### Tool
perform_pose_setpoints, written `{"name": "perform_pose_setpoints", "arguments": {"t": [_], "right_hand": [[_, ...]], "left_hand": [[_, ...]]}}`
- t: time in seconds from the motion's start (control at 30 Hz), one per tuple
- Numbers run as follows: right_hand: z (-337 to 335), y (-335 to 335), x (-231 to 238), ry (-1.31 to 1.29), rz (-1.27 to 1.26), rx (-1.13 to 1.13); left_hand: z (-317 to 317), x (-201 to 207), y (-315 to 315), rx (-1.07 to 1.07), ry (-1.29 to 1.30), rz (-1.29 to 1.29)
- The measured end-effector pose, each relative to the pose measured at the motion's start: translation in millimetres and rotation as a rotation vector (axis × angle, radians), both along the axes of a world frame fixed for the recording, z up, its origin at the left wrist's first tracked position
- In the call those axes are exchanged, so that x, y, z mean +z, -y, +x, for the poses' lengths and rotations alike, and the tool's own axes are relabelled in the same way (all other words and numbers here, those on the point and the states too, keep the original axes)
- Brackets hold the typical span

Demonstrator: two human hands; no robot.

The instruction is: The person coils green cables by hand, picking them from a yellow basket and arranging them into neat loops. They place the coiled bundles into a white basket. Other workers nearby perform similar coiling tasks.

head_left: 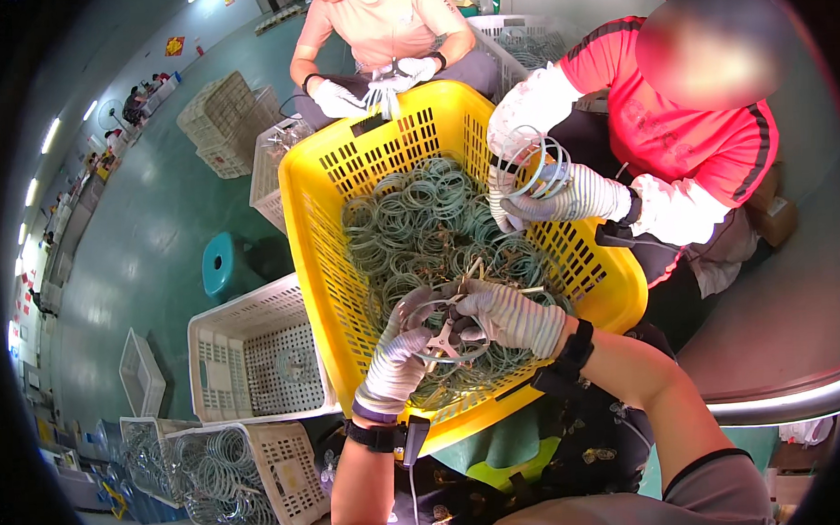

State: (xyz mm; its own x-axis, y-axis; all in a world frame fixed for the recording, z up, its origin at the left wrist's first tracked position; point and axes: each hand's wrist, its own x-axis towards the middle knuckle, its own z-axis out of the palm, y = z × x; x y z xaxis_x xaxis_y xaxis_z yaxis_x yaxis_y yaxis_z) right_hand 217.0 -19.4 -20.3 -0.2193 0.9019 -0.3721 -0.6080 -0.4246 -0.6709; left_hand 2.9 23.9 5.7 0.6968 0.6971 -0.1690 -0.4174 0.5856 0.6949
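Observation:
Over the near part of a yellow basket (303,220), my two striped-gloved hands hold one pale grey-green ring (456,359) with a light, branched flat piece (444,338) inside it. My left hand (396,360) grips the ring's left side, fingers curled. My right hand (510,317) pinches it from the upper right; its fingertips are partly hidden behind the parts. Below and beyond my hands lies a tangled heap of similar rings (427,202), with some thin tan sticks (477,265) and brownish bits among them.
Two gloved co-workers sit around the basket; the one on the right holds several rings (546,165), the far one a pale bundle (384,99). On the left stand a white crate (201,363), crates with rings (225,464), a teal stool (224,267) and stacked crates (220,112). A curved table edge (786,398) runs right.

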Motion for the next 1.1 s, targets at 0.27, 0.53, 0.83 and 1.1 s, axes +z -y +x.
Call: {"name": "perform_pose_setpoints", "arguments": {"t": [0.27, 0.53, 0.83, 1.1], "right_hand": [[-5.2, 16.6, 41.2, 0.018, -0.084, 0.355], [1.7, 10.6, 30.5, 0.122, -0.136, 0.301], [8.6, 10.8, 28.9, 0.259, -0.087, 0.278], [2.3, 11.8, 42.7, 0.267, -0.119, 0.148]], "left_hand": [[-4.6, 4.9, -5.7, 0.188, -0.074, 0.098], [-1.4, 0.6, -10.6, 0.13, -0.057, 0.048], [-1.4, -3.7, -6.7, 0.147, -0.077, 0.142], [-7.3, -2.0, -5.6, 0.146, -0.031, 0.052]]}}
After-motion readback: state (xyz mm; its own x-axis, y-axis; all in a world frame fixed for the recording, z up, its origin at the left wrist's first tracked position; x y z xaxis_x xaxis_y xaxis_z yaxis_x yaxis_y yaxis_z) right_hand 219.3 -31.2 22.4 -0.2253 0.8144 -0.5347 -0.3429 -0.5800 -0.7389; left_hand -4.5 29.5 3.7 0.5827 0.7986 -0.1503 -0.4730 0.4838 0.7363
